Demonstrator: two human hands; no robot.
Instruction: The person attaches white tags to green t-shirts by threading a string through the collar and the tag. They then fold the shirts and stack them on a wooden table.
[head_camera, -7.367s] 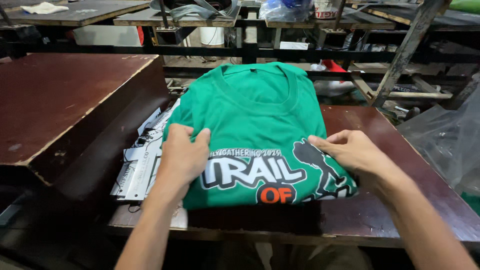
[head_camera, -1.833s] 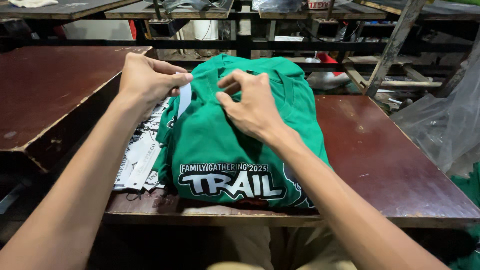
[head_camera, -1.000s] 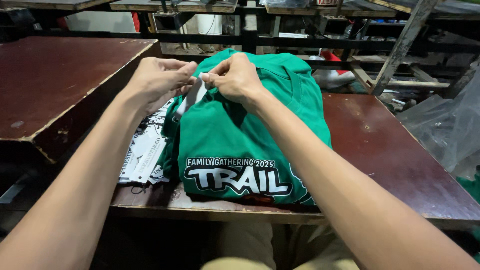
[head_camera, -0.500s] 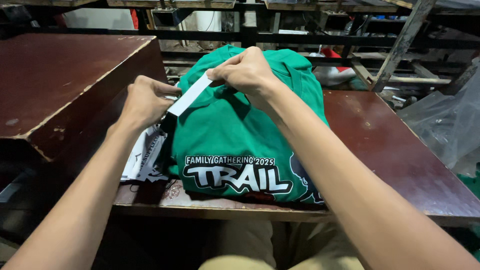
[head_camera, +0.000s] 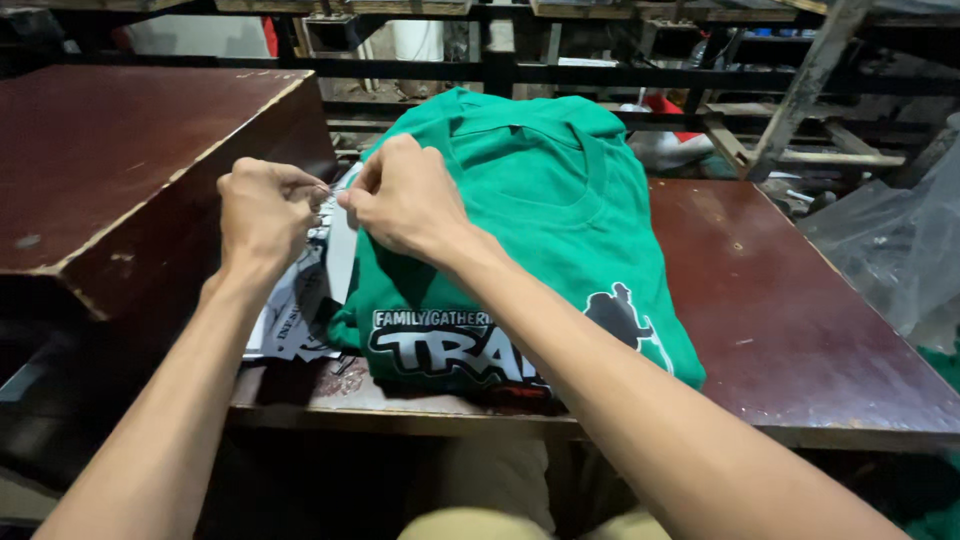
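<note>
Green folded shirt (head_camera: 540, 230) on table (head_camera: 800, 330); left hand (head_camera: 262, 215) and right hand (head_camera: 405, 195) pinch white strip (head_camera: 338, 255) at its left edge; best kept taut, flat.

Folded green shirt (head_camera: 540, 230) at centre on a dark red-brown table (head_camera: 800, 310), white and black print toward 6 o'clock. Left hand (head_camera: 262, 215) and right hand (head_camera: 405, 195) at the shirt's 9 o'clock edge, fingertips pinched together over a white strip (head_camera: 340, 250). Printed sheets (head_camera: 295, 310) beneath at 8 o'clock. Raised wooden platform (head_camera: 120, 160) at 9 o'clock, metal frame (head_camera: 600, 70) at 12, clear plastic (head_camera: 890, 240) at 3.
</note>
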